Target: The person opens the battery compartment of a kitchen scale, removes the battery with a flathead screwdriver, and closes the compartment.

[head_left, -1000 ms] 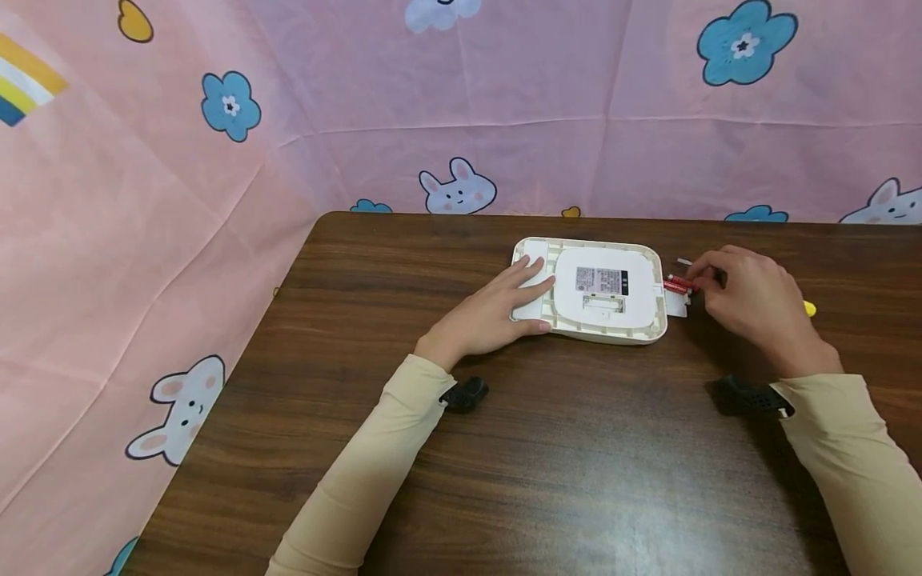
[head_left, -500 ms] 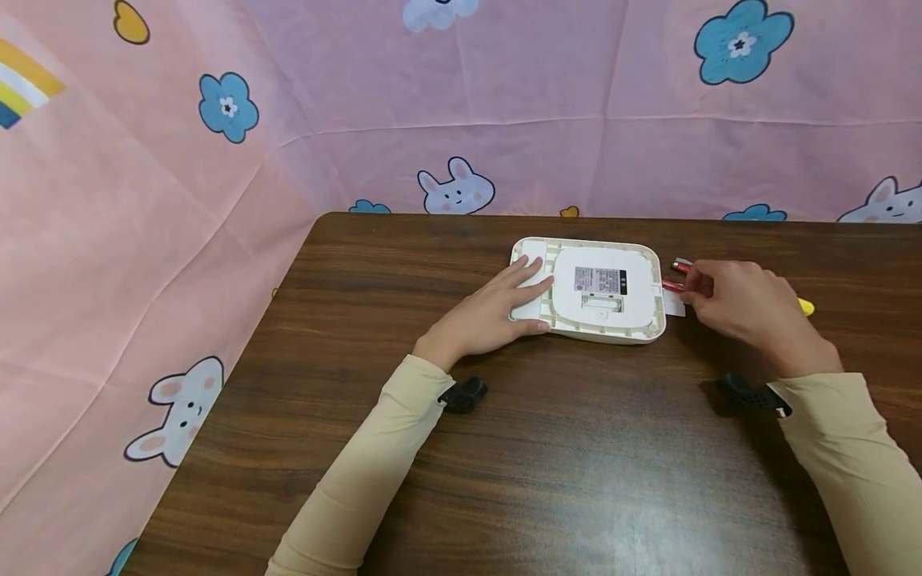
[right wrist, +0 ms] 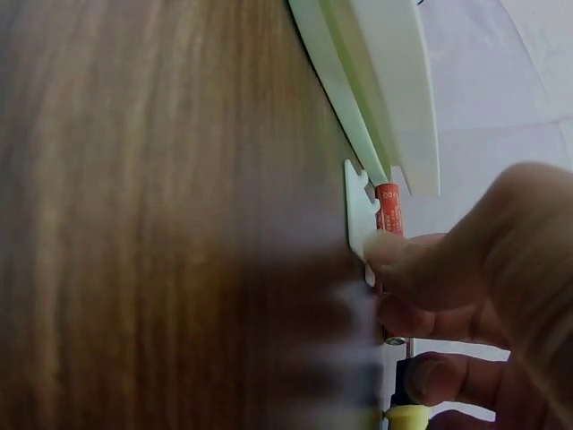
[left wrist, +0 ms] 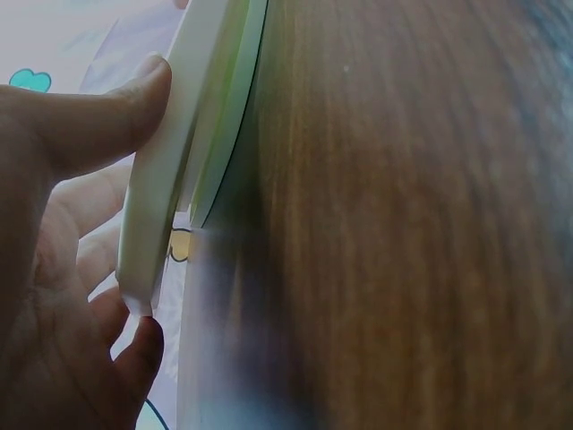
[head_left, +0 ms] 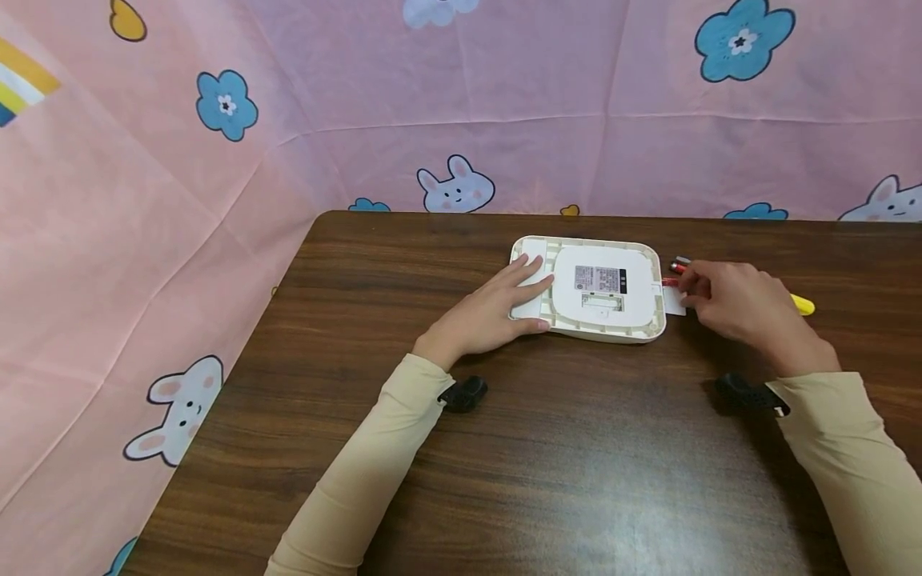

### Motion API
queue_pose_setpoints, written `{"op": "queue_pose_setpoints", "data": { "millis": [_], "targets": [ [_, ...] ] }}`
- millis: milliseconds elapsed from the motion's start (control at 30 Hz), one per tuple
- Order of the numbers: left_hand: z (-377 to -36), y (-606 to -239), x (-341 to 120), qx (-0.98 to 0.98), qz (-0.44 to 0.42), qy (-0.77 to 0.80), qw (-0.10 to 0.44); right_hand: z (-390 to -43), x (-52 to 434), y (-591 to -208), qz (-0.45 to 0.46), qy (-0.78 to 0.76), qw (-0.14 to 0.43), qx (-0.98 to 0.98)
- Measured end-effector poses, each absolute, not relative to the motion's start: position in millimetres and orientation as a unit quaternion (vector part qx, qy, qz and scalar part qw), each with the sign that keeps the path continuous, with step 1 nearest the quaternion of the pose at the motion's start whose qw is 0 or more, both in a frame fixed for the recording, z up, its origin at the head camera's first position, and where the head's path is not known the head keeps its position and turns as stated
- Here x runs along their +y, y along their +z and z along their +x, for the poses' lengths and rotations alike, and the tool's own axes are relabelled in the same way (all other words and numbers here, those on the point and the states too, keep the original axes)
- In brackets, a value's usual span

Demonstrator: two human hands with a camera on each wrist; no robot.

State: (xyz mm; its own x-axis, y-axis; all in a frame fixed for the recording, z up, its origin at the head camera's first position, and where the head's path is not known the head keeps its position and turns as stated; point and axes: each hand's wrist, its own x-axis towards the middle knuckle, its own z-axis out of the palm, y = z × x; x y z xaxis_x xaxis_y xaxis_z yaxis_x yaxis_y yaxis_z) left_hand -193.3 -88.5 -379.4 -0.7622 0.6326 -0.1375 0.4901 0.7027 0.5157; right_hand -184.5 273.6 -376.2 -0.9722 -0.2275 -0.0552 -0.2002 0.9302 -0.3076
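Battery [head_left: 671,282] sits on the desk [head_left: 576,448] beside the white device [head_left: 587,290], pinched by right hand [head_left: 735,308]. Left hand [head_left: 493,312] lies flat on the device, likely steadying it; small cover [head_left: 675,302] lies alongside.

Dark wooden table [head_left: 576,480], grain running left to right. Behind and along the left side, hung pink cloth [head_left: 216,240] printed with blue flowers [head_left: 745,40], white rabbits [head_left: 456,186] and a striped rainbow [head_left: 22,80]. Yellow object [head_left: 803,304] lay on the table near the right edge, mostly hidden, kind unclear.
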Motion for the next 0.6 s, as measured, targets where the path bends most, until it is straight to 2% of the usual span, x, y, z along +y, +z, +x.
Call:
{"op": "queue_pose_setpoints", "data": {
  "millis": [600],
  "targets": [
    [-192,-378,-89,0.912,0.304,0.229,0.155,-181,273,-367,-0.114,-0.167,0.005,0.979]
  ]
}}
